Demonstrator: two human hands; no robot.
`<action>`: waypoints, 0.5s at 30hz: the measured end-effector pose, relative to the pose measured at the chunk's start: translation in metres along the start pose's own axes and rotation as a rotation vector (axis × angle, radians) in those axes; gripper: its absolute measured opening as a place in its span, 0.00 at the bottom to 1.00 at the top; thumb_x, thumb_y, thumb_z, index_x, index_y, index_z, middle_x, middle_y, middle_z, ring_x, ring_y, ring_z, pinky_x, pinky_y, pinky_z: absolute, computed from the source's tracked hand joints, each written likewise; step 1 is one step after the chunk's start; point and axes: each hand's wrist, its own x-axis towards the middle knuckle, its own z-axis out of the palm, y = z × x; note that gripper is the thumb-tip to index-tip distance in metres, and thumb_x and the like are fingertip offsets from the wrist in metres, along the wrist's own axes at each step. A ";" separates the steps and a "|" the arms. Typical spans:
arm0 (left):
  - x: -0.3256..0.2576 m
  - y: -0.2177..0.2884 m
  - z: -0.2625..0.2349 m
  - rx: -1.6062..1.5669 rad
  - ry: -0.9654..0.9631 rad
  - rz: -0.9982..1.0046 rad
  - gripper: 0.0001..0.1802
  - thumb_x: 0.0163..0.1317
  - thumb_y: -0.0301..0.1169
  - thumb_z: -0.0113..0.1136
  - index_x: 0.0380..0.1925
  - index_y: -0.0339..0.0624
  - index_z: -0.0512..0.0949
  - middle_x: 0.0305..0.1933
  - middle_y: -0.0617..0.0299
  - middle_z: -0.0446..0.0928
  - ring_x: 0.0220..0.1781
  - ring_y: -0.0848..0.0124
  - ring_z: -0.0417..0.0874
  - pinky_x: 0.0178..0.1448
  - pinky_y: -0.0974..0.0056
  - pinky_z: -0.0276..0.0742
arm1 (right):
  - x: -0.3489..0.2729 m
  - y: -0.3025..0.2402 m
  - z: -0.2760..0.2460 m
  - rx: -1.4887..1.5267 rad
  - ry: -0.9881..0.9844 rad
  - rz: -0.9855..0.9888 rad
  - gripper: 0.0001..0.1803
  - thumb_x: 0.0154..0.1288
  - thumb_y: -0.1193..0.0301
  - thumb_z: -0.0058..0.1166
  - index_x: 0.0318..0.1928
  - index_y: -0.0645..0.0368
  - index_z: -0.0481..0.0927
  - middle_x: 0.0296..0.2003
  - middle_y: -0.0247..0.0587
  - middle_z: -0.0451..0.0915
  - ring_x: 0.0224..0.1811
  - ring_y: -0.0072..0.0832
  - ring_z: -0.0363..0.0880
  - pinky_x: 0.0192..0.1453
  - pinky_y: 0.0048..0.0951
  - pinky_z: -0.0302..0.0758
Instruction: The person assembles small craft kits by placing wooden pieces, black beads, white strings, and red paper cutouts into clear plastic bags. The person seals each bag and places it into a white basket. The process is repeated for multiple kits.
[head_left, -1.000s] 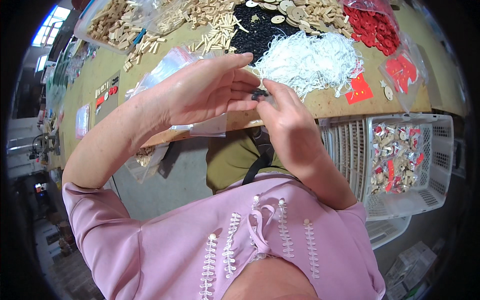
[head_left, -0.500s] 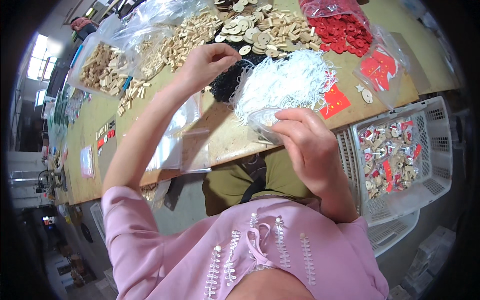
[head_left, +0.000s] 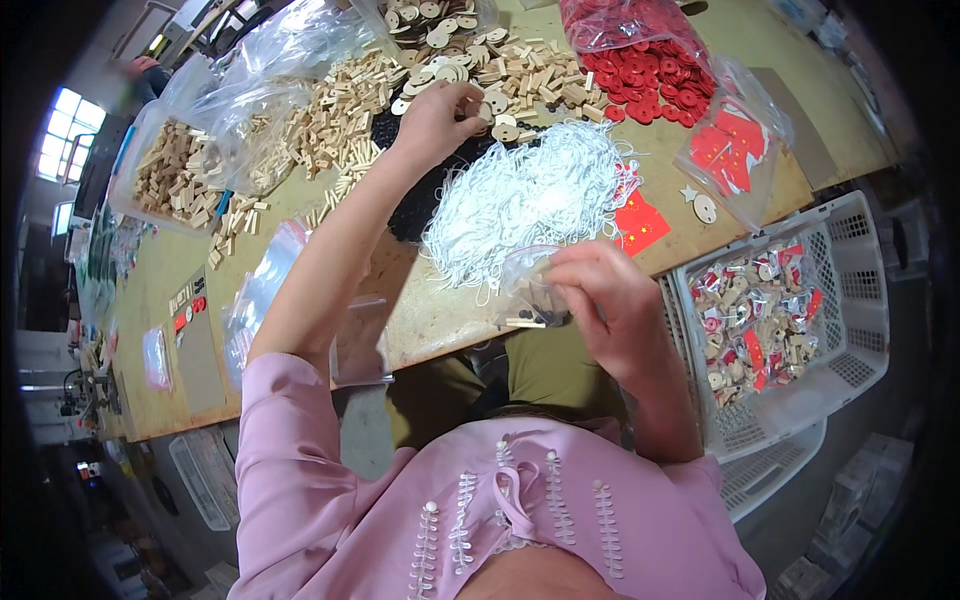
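Observation:
My left hand reaches over the pile of pale wooden discs at the back middle. Its fingers curl in among the discs, and whatever is in them is hidden. In front of me my right hand pinches the upper edge of a small clear plastic bag. A few dark bits and a pale wooden piece show low in that bag. Between both hands spreads a heap of white elastic-looking cords. Small black pieces lie along the left side of the cords.
Wooden blocks cover the back left, with more in a clear bin. Red discs spill from a bag. Small red flags lie right of the cords. A white basket of filled packets stands right. Empty clear bags lie left.
My left hand has moved from above the cords and black pieces to the wooden discs. My right hand still grips the bag, now hanging slightly lower with its contents more visible.

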 end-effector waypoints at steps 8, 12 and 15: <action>-0.048 0.051 -0.044 -0.904 -0.028 -0.144 0.18 0.66 0.26 0.71 0.53 0.34 0.80 0.38 0.68 0.83 0.40 0.79 0.83 0.49 0.72 0.79 | 0.021 0.003 -0.010 -0.053 -0.038 -0.049 0.06 0.63 0.83 0.59 0.40 0.64 0.83 0.42 0.47 0.84 0.45 0.39 0.84 0.50 0.33 0.80; -0.090 0.108 -0.064 -0.924 -0.124 0.063 0.12 0.66 0.27 0.71 0.46 0.41 0.79 0.34 0.70 0.81 0.37 0.82 0.81 0.43 0.73 0.77 | 0.030 0.002 -0.012 -0.061 -0.051 -0.064 0.06 0.63 0.83 0.59 0.40 0.64 0.83 0.45 0.47 0.83 0.45 0.39 0.84 0.50 0.33 0.80; -0.101 0.134 -0.082 -0.465 -0.214 0.159 0.08 0.65 0.28 0.71 0.42 0.42 0.83 0.39 0.70 0.85 0.42 0.81 0.83 0.40 0.74 0.72 | 0.033 0.000 -0.012 -0.051 -0.067 -0.061 0.06 0.63 0.83 0.59 0.40 0.64 0.83 0.48 0.47 0.83 0.45 0.38 0.84 0.49 0.32 0.80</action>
